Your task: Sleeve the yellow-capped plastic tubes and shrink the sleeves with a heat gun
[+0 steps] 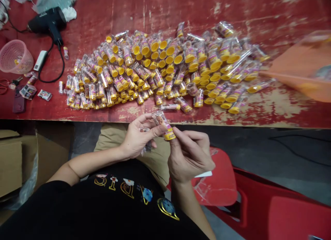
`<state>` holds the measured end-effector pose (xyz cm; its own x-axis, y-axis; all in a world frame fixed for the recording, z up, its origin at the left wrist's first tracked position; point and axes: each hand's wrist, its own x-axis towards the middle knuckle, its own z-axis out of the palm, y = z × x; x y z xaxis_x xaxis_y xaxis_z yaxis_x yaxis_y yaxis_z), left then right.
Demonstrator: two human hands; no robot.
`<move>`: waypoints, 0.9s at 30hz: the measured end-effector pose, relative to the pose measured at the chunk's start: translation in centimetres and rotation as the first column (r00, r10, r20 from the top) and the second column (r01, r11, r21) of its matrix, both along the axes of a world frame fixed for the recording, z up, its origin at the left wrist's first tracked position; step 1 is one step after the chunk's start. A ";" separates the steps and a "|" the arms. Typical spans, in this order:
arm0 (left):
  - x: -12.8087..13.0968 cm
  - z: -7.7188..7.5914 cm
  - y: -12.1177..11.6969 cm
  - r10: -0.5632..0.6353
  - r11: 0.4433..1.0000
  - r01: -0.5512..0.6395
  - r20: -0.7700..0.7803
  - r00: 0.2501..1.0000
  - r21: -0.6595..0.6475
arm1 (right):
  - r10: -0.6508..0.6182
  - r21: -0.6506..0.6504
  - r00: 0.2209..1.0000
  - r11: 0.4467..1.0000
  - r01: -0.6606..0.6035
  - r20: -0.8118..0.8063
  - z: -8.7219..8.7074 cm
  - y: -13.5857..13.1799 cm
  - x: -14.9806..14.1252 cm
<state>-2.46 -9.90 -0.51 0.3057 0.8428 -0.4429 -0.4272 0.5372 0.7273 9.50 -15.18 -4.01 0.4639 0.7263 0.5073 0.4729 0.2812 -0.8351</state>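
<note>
Between my two hands is a small clear tube (163,124) with a printed pink-and-white sleeve and a yellow end, tilted over my lap. My left hand (137,136) grips its body between thumb and fingers. In that same palm lies a stack of printed plastic sleeves (145,140), partly hidden by the fingers. My right hand (191,153) pinches the yellow end with thumb and index finger, its other fingers curled. Just beyond, a heap of similar yellow-ended tubes (139,72) spreads across the red table (103,12).
On the left are a black heat gun (49,22) with its cord, a pink basket (17,57), a purple phone (19,100) and sleeve bundles (28,91). An orange container (297,67) stands right. Red chairs (219,178) sit beside me; cardboard boxes (51,147) are below left.
</note>
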 end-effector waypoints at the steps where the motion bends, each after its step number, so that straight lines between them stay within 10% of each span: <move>1: 0.0 0.0 0.0 0.001 1.000 -0.001 -0.003 1.000 0.000 | -0.004 0.002 1.000 1.000 0.004 0.000 0.0 0.1 0.0; 13: 0.6 -0.7 1.1 0.003 1.000 -0.002 0.026 1.000 -0.022 | 0.015 -0.014 0.990 1.000 -0.017 -0.142 -1.1 1.4 0.6; 21: 1.2 -1.0 2.7 0.091 0.936 -0.079 0.017 0.996 -0.343 | -0.312 0.045 0.950 0.949 0.312 0.006 -3.6 17.8 10.7; 27: -1.0 -1.7 4.0 0.108 0.936 -0.131 -0.089 0.990 -0.327 | -0.117 -0.335 0.917 0.907 0.255 0.382 -0.2 24.1 20.2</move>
<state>-3.49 -5.86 -2.25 0.1709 0.6731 -0.7195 -0.4584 0.7007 0.5467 29.71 8.91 -4.20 0.4549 0.8096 0.3709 0.7619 -0.1381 -0.6328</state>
